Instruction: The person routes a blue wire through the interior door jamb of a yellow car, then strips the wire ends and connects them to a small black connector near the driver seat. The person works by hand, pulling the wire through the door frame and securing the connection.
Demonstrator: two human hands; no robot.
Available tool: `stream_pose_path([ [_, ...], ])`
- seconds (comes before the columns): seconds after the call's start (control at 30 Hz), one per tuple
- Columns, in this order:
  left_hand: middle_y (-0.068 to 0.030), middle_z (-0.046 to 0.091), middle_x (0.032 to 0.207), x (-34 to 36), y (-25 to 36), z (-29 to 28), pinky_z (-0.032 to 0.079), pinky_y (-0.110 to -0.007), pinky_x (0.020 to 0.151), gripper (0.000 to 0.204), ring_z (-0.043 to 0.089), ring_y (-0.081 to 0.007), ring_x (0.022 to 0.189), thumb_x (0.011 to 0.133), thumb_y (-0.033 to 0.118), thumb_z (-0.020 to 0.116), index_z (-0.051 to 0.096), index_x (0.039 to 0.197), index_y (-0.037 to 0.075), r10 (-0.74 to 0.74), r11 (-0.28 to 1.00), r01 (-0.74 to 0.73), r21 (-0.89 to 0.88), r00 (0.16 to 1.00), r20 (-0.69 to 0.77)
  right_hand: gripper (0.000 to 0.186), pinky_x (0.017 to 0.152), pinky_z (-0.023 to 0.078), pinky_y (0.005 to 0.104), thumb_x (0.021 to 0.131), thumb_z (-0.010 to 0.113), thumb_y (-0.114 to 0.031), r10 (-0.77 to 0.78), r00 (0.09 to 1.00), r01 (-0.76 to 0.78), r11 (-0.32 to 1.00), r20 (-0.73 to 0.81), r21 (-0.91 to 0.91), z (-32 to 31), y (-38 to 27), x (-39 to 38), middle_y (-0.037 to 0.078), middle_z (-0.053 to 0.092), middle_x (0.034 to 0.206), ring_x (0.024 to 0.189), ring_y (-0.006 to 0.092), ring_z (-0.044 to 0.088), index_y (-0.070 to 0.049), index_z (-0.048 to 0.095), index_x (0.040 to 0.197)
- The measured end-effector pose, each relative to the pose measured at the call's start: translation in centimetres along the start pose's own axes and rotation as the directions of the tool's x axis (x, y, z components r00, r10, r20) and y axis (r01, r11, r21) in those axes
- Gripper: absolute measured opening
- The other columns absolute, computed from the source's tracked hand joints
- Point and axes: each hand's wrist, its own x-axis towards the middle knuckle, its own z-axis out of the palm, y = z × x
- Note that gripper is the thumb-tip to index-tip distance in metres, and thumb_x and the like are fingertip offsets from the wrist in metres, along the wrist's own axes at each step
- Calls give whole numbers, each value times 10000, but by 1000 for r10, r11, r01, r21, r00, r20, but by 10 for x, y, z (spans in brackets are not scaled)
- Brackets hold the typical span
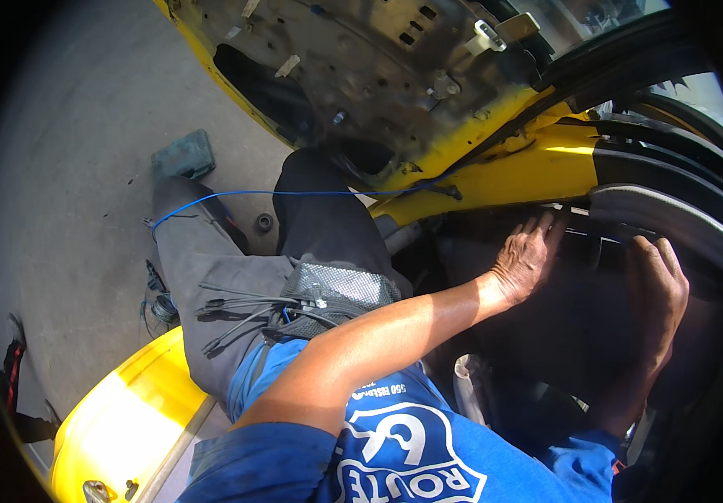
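My left hand (526, 261) lies with its fingers stretched out along the lower edge of the yellow door-frame pillar (512, 176), its fingertips touching a dark trim edge. To its right, my right hand (661, 281) is closed, with bent fingers pressed together just under a curved grey trim piece (663, 214). What those fingers hold, if anything, is hidden in shadow. Between the two hands runs a dark interior panel (588, 251).
An open car door (361, 75) with its inner metal bare stands ahead. A thin blue cable (294, 193) crosses my knees. Black cables (244, 302) stick out of a mesh pouch (344, 285) at my waist. On the floor lie a green case (183, 156) and a small dark ring (264, 222).
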Motion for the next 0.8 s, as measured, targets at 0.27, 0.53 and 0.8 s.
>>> stream_pose_path([
  [0.27,-332,418,1477,-10,9,3,519,-539,990,714,594,-500,1173,897,91,702,391,1521,-63,-226,966,230,-114,973,47,251,597,502,312,813,796,115,-9,995,5,999,-102,-36,-5,0,5,107,553,789,678,210,620,6,739,1032],
  [0.53,-352,477,1408,-8,6,4,559,-550,932,669,634,-513,1103,921,99,674,389,1503,-67,-209,971,207,-120,978,0,276,610,506,333,805,786,121,-67,998,68,998,-15,8,7,5,7,120,547,829,685,244,620,1,727,1046],
  [0.8,-380,498,1397,-6,7,3,606,-558,823,650,671,-557,1006,943,108,649,364,1503,-57,-333,916,341,-213,940,72,268,603,518,380,821,773,108,-107,994,105,992,29,64,24,0,15,129,553,835,684,279,652,-14,719,1054],
])
